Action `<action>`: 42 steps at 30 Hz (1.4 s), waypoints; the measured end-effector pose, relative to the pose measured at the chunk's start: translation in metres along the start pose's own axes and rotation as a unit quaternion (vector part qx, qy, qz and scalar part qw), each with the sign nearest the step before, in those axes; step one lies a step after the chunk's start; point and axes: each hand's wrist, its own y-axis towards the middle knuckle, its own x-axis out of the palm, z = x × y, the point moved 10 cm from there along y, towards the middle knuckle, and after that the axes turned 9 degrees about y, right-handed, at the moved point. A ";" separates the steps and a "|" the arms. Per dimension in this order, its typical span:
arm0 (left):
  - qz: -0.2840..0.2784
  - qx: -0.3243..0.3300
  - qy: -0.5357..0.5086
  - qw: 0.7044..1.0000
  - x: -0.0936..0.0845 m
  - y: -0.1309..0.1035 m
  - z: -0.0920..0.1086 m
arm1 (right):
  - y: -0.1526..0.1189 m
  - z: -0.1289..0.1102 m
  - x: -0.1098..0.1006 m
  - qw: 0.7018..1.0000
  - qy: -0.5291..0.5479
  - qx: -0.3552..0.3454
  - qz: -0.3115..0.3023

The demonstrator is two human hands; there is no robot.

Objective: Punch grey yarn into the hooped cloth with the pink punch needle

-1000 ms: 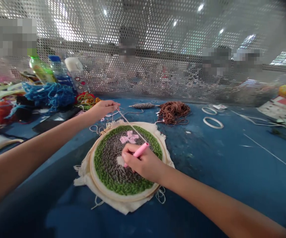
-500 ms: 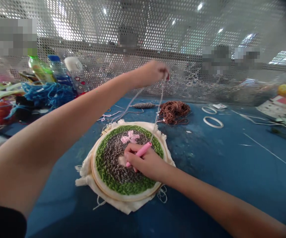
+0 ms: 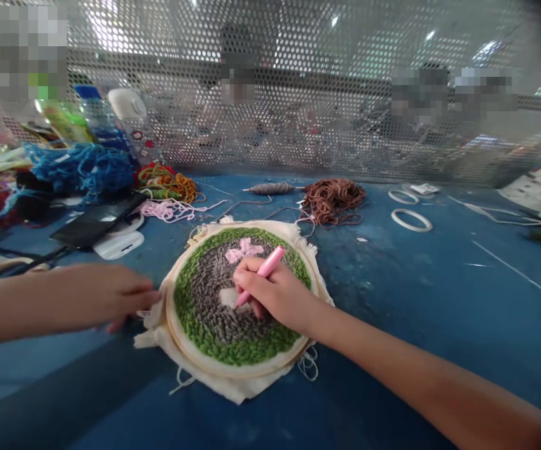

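Observation:
My right hand (image 3: 282,294) is closed round a pink punch needle (image 3: 271,261), its tip down near a small bare patch (image 3: 227,297) of cloth. Around that patch are grey-brown yarn loops (image 3: 207,275), a pink butterfly-like shape (image 3: 243,250) and an outer ring of green loops (image 3: 242,353). A wooden embroidery hoop (image 3: 169,319) holds the cream cloth (image 3: 245,389), whose frayed edges stick out. My left hand (image 3: 123,297), slightly blurred, is at the hoop's left edge with fingers stretched out and thumb apart; whether it touches the cloth I cannot tell.
Beyond the hoop lie a grey yarn spindle (image 3: 273,188) and a brown yarn heap (image 3: 333,200). White rings (image 3: 411,220) are at the right. Blue yarn (image 3: 83,169), bottles (image 3: 127,109) and a dark phone-like slab (image 3: 97,220) crowd the left. A perforated metal screen (image 3: 280,125) stands behind.
My left hand has let go of the raised grey yarn and come down to the hoop's left side. My right hand keeps its hold on the punch needle, over nearly the same spot.

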 end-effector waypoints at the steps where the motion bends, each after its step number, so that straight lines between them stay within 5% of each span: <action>1: -0.105 -0.053 -0.042 0.992 0.028 -0.014 -0.010 | 0.000 0.000 -0.001 1.000 0.003 -0.002 0.007; 4: -0.186 -0.126 -0.173 0.959 0.066 -0.037 -0.010 | 0.000 -0.001 -0.004 1.000 0.006 -0.004 0.020; 9: -0.031 -0.138 -0.347 0.927 0.063 -0.022 0.015 | 0.003 -0.017 -0.019 0.995 0.021 -0.071 0.066; 18: 0.157 -0.067 -0.407 0.897 0.054 0.000 0.036 | -0.003 -0.027 -0.011 0.980 -0.171 -0.098 0.037; 24: 0.113 -0.062 -0.446 0.886 0.060 -0.002 0.036 | -0.001 -0.024 -0.043 0.983 0.044 -0.122 0.130; 28: 0.100 -0.009 -0.471 0.876 0.060 -0.004 0.043 | -0.003 -0.031 -0.026 0.987 -0.051 -0.128 0.088; 32: 0.112 0.012 -0.424 0.899 0.060 -0.011 0.037 | -0.007 -0.039 0.004 0.964 -0.216 -0.155 0.009; 38: 0.123 0.022 -0.368 0.921 0.059 -0.012 0.031 | -0.011 -0.034 -0.037 0.978 0.013 -0.153 0.143; 42: 0.116 0.050 -0.361 0.924 0.057 -0.015 0.038 | -0.012 -0.042 -0.013 0.976 -0.115 -0.170 0.078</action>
